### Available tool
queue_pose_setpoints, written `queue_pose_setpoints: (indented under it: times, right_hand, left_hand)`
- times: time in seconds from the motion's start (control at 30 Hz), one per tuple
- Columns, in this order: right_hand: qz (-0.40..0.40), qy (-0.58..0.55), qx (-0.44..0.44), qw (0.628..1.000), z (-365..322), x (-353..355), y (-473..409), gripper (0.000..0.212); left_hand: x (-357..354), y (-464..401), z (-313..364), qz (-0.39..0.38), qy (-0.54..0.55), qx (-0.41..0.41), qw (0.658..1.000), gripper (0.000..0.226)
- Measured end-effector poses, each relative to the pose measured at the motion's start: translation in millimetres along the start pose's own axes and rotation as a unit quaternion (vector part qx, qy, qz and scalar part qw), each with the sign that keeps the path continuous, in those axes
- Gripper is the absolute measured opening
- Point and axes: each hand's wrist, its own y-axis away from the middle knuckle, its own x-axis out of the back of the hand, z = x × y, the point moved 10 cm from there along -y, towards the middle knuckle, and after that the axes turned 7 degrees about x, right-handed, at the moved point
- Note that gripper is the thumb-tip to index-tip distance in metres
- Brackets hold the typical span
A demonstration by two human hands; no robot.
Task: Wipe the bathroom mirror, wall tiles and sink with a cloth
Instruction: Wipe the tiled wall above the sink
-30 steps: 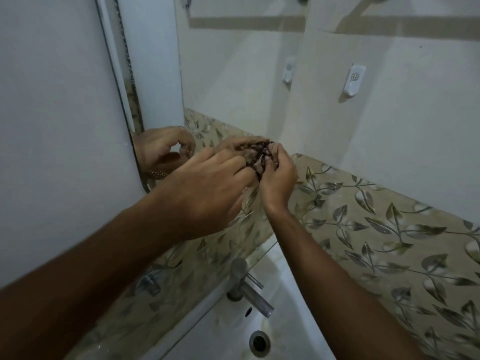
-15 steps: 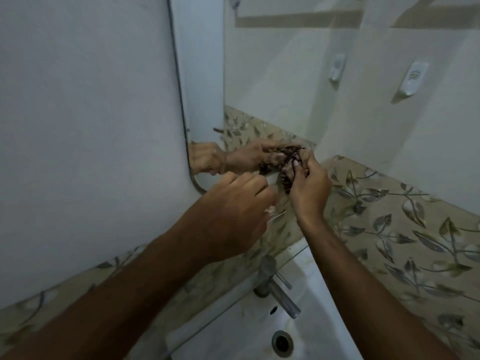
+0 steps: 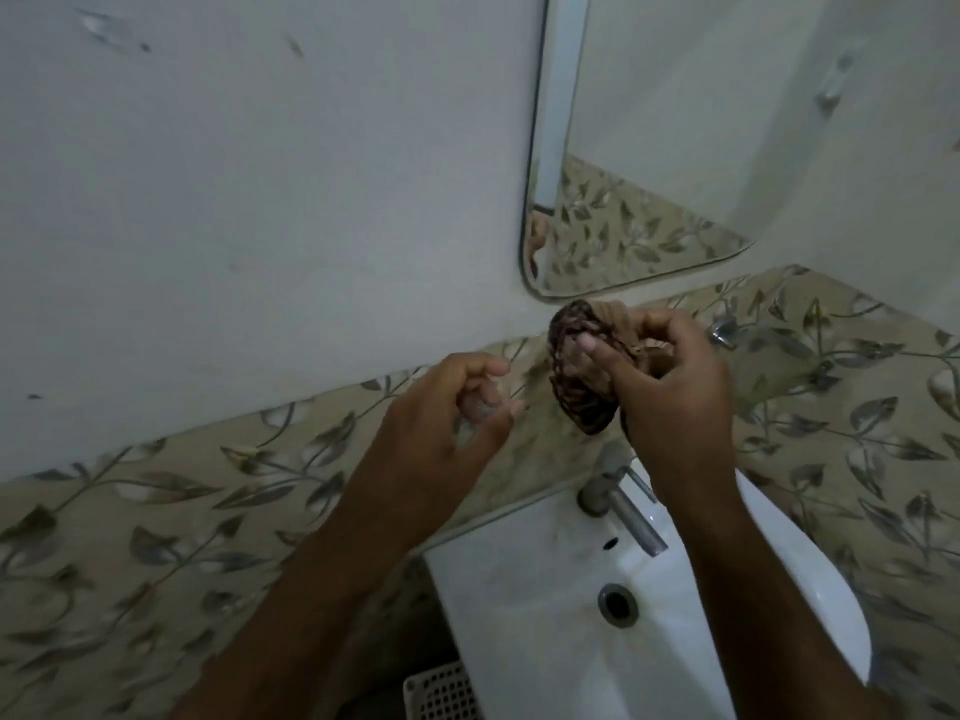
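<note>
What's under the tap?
Under the tap is the white sink, with its round drain hole and a small dark hole nearer the tap. The right arm covers the sink's right side, so that part stays hidden.

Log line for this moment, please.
right hand: grips cloth | left hand: loosely curled, holding nothing | cloth: bunched, above tap, below mirror

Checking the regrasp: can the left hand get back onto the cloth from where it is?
Probably yes. The left hand hangs beside the cloth, fingers loosely curled and holding nothing, and only patterned wall tiles show in the gap between them. The right hand grips the cloth's right side, which leaves its left edge exposed.
</note>
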Motion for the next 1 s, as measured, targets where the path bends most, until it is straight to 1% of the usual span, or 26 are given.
queue_pose_setpoints:
  times: [0.03, 0.07, 0.13, 0.27, 0.37, 0.47, 0.53, 0.6, 0.67, 0.83, 0.87, 0.97, 1.0]
  right_hand:
    - [-0.022, -0.021, -0.023, 0.999, -2.0, -12.4, 9.6, 0.025]
    - [-0.053, -0.045, -0.039, 0.997, -5.4, -26.4, 19.8, 0.026]
    - [-0.097, -0.064, -0.054, 0.992, -11.1, -47.8, 42.8, 0.025]
    - [-0.102, -0.141, -0.131, 0.976, -6.9, -56.5, 87.8, 0.023]
    - [-0.128, -0.139, -0.122, 0.974, -11.8, -62.9, 115.2, 0.017]
    - [-0.149, -0.110, -0.106, 0.977, -17.8, -58.3, 129.6, 0.030]
    - [-0.141, -0.083, -0.096, 0.982, -20.9, -47.0, 134.7, 0.039]
    - [-0.122, -0.098, -0.117, 0.981, -19.8, -38.0, 142.3, 0.044]
    - [-0.109, -0.101, -0.125, 0.981, -19.9, -35.1, 149.2, 0.044]
    - [-0.053, -0.098, -0.103, 0.988, -20.6, -28.1, 143.6, 0.046]
    - [-0.047, -0.084, -0.099, 0.990, -20.9, -27.9, 138.9, 0.044]
    - [-0.048, -0.004, -0.059, 0.997, -25.7, -33.6, 115.9, 0.027]
    - [-0.042, 0.006, -0.057, 0.997, -24.1, -35.6, 106.9, 0.024]
  left_hand:
    - [-1.7, 5.3, -7.5, -0.016, 0.028, 0.034, 0.999, 0.038]
    - [-4.8, 10.4, -13.0, -0.031, 0.051, 0.059, 0.996, 0.044]
    - [-3.6, 26.1, -21.8, -0.036, 0.078, 0.086, 0.993, 0.042]
    - [8.0, 62.1, -37.2, -0.006, 0.115, 0.119, 0.986, 0.042]
    - [11.9, 84.2, -42.4, 0.012, 0.116, 0.123, 0.986, 0.042]
    - [23.0, 101.0, -53.6, 0.037, 0.125, 0.122, 0.984, 0.035]
    - [30.1, 110.2, -61.3, 0.043, 0.115, 0.119, 0.985, 0.024]
    - [33.6, 117.1, -70.5, 0.045, 0.125, 0.131, 0.983, 0.017]
    - [33.3, 120.7, -77.7, 0.042, 0.137, 0.138, 0.980, 0.018]
    - [36.0, 123.4, -76.1, 0.056, 0.176, 0.137, 0.973, 0.022]
    - [37.7, 122.1, -74.5, 0.057, 0.183, 0.136, 0.972, 0.022]
    - [42.2, 110.8, -69.7, 0.074, 0.178, 0.122, 0.974, 0.021]
    - [43.1, 105.6, -68.3, 0.082, 0.175, 0.119, 0.974, 0.020]
